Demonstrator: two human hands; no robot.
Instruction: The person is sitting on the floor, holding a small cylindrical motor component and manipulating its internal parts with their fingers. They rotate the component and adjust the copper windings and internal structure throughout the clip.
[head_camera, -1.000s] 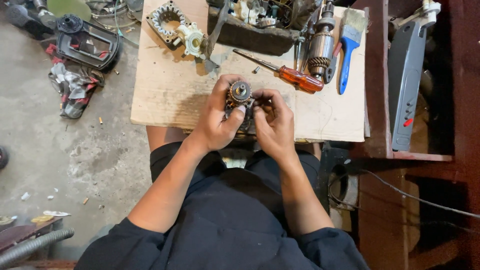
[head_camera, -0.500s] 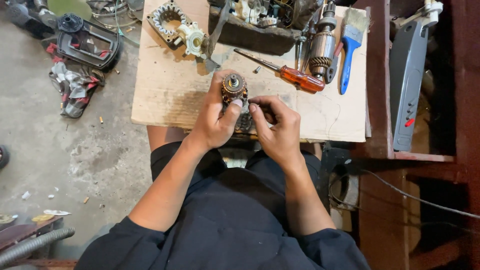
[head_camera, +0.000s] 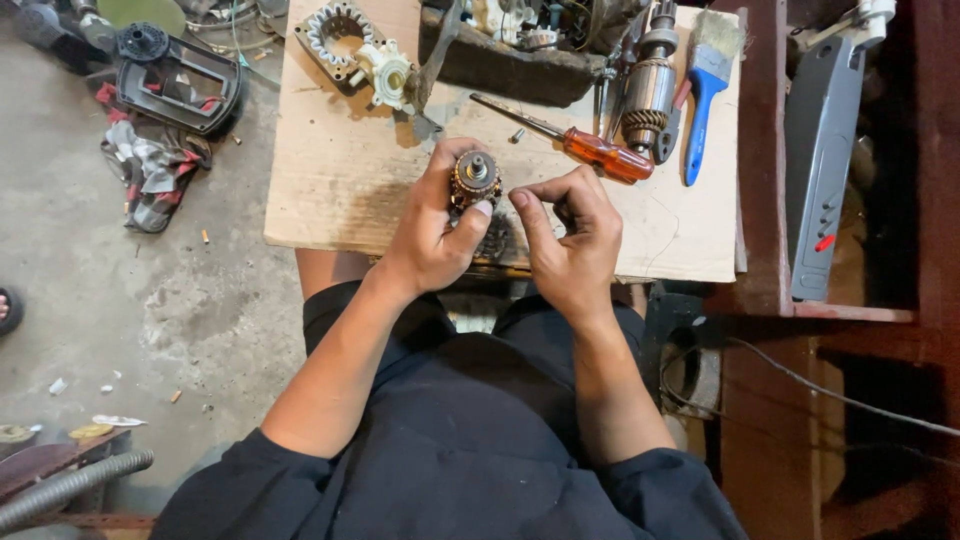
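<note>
My left hand (head_camera: 432, 232) grips a small motor armature (head_camera: 473, 177) with copper windings and a steel shaft end pointing up at me. It is held just above the near edge of a cardboard-covered table (head_camera: 330, 190). My right hand (head_camera: 572, 238) hovers right beside it, fingers curled, index fingertip almost touching my left thumb. I cannot tell whether the right fingers pinch anything small.
On the cardboard lie an orange-handled screwdriver (head_camera: 590, 150), a loose screw (head_camera: 517, 134), a blue brush (head_camera: 706, 92), a larger armature (head_camera: 648, 90), a stator ring with white end piece (head_camera: 352, 50) and a dark tool housing (head_camera: 520, 60). A grey tool body (head_camera: 822, 160) rests at right; rags (head_camera: 150, 170) on the floor.
Both hands were wrapped around the armature; my right hand has come off it and sits beside it. My left hand has turned the part so its shaft end faces up.
</note>
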